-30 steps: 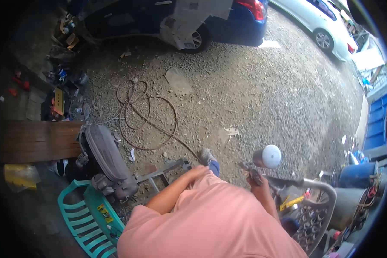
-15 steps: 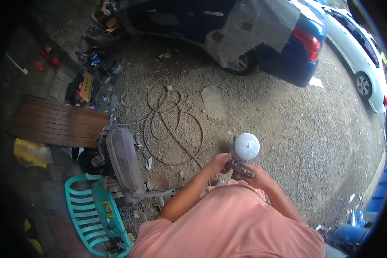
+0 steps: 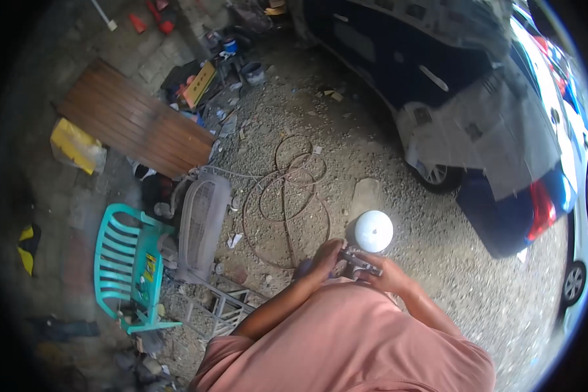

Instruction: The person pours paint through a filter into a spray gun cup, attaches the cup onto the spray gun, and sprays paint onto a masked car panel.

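Observed at the grip: the right hand (image 3: pixel 387 274) is closed around a spray gun (image 3: pixel 360 262), its fingers wrapped about the lower part of the metal body. The left hand (image 3: pixel 326 260) is at the other end of the same body, its fingers bent against it; whether it clasps the gun or merely touches it, I cannot tell. The gun is held in front of the waist of a pink shirt (image 3: pixel 346 333), both forearms converging on it. Its round white cup (image 3: pixel 374 231) sits just forward of the hands, top face uppermost.

Ahead and to the left of the grip, a brown hose (image 3: pixel 287 228) lies in loose loops on the gravel (image 3: pixel 438 281). Its near end passes out of sight close to the left hand. Further left stands a dusty grey machine (image 3: pixel 204 219), and beside that a teal plastic chair (image 3: pixel 149 245). Beyond the machine, forward and left, noted a brown slatted board (image 3: pixel 137 121) with a yellow sheet (image 3: pixel 77 145) beside it.

Ahead and to the right, well apart from the grip, is a dark blue car (image 3: pixel 398 72), its rear side partly covered by grey sheeting (image 3: pixel 483 124); the red tail light (image 3: pixel 541 210) is exposed.
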A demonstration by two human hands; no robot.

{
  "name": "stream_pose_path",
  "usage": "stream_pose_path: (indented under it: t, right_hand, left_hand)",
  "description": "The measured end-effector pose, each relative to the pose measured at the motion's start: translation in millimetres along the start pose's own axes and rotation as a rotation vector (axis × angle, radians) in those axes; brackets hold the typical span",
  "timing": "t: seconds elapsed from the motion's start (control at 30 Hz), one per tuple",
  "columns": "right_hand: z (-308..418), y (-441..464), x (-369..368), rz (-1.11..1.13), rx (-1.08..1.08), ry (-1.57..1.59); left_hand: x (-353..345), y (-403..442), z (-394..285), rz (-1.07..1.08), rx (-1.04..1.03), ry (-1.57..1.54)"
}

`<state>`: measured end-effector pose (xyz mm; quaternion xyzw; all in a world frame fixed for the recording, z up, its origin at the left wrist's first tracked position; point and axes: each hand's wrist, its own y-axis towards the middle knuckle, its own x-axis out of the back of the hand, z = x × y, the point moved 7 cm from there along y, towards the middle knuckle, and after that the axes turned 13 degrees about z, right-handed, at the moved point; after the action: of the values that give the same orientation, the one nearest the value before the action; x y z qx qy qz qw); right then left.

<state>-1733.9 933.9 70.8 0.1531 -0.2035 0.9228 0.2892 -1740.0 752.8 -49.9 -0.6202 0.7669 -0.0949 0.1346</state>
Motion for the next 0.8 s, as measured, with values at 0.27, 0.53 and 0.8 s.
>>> stream_pose_path:
  t: [0.27,0.53,0.8]
  right_hand:
    - [-9,140,72,0.163,0.132,0.013]
    - [-33,345,170,0.04,0.101,-0.038]
    - [-93,527,261,-0.292,-0.077,0.361]
  left_hand:
    - [79,86,6,-0.19,0.198,-0.509]
    - [252,255,-38,-0.265,0.022,-0.186]
    - [329,325,-399,0.423,-0.559,0.186]
